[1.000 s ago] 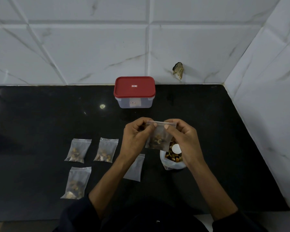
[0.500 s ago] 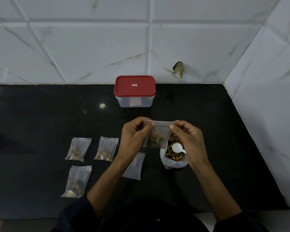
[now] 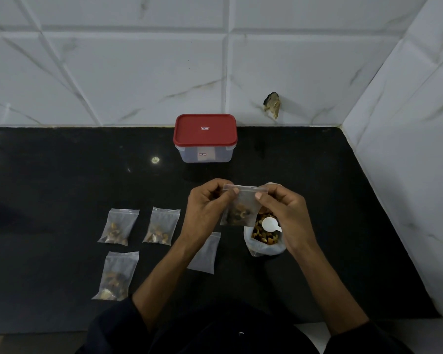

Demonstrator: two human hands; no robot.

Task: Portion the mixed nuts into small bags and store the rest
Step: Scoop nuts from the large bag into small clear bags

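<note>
A small clear zip bag [image 3: 243, 208] with nuts in its bottom hangs above the black counter. My left hand [image 3: 208, 208] pinches the left end of its top strip and my right hand [image 3: 285, 213] pinches the right end. Just below it stands a white bag of mixed nuts [image 3: 265, 238], open at the top, with a white scoop [image 3: 270, 224] lying on the nuts. Three filled small bags lie at the left: one [image 3: 118, 226], a second [image 3: 161, 226] beside it, and a third [image 3: 115, 275] nearer me. An empty small bag [image 3: 205, 254] lies partly under my left forearm.
A clear storage box with a red lid [image 3: 205, 136] stands shut at the back of the counter [image 3: 62, 180], against the white tiled wall. A second tiled wall bounds the counter on the right. A chipped hole [image 3: 272, 104] marks the back wall.
My hands have spread along the bag's top strip, the right one sliding to the right end. The bag now hangs flatter and a little higher over the nut bag.
</note>
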